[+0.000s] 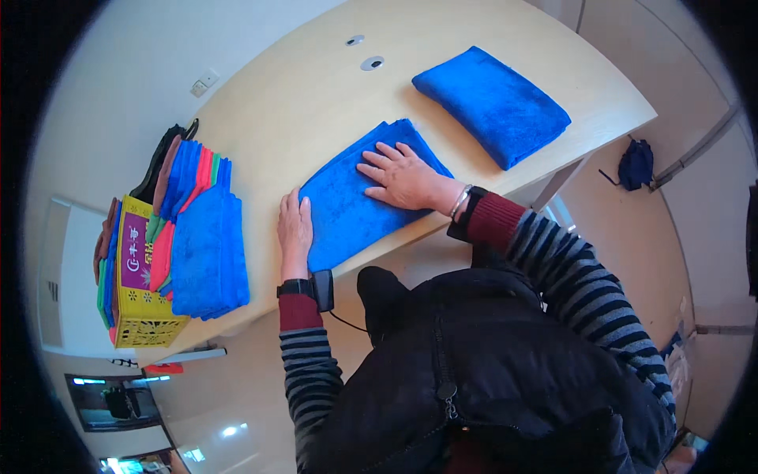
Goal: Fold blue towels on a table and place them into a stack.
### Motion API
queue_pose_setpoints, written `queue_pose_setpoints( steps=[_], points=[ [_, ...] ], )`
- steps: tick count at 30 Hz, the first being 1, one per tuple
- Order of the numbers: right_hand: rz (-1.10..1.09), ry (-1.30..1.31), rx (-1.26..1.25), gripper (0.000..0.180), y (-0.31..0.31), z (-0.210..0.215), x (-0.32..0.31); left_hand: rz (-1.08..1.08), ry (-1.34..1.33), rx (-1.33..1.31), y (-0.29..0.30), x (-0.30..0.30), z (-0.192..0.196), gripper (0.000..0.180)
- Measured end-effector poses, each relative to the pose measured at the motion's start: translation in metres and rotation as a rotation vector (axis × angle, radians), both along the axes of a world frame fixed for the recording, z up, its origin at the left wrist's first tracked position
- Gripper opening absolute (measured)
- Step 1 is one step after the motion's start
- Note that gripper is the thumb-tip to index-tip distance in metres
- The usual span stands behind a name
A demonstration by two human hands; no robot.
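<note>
A folded blue towel [335, 225] with a plush nap lies on the table in front of me. My right hand [407, 178] rests palm down on its upper face, fingers spread. Along the towel's left edge sits my left hand [294, 237], its fingers stretched out and touching that edge. Neither hand grips anything. Farther to the right, a second folded blue towel [493, 107] lies apart from the first, near the table's right end.
The pale wooden table [316, 103] has two round cable holes near its far edge. At the left stand a stack of folded blue towels [209, 257], several red, green and brown cloths [163, 253], and a yellow plastic basket [150, 328]. A dark blue bag [636, 164] is beyond the right end.
</note>
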State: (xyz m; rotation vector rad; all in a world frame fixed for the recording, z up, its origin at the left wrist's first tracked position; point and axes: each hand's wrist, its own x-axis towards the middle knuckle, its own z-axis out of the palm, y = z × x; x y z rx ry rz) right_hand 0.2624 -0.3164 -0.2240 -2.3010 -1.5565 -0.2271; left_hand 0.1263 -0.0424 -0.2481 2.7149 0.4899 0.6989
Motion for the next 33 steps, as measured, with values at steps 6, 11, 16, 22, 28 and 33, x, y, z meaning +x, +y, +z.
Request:
queue_pose_setpoints(
  steps=[6,11,16,22,28,33],
  points=[
    [0.01,0.118,0.082,0.055,-0.003,0.015,0.059,-0.052,0.234,0.408,-0.023,0.014,0.046,0.046],
    [-0.022,0.021,-0.069,0.058,0.014,0.033,0.097,-0.199,0.264,0.138,-0.025,0.049,0.066,0.047],
    [0.007,0.113,-0.225,0.068,0.022,0.048,0.101,-0.293,0.289,0.061,-0.026,0.049,0.065,0.04],
    [0.126,0.149,-0.271,0.063,0.016,0.051,0.122,-0.479,-0.064,0.263,-0.057,0.029,0.075,0.034],
    [0.109,0.282,-0.351,0.051,0.037,0.069,0.136,-0.318,-0.002,0.187,-0.019,0.027,0.051,0.036],
    [0.247,0.192,-0.302,0.047,0.063,0.026,0.163,-0.314,0.154,0.094,0.002,0.048,0.026,0.046]
  ],
)
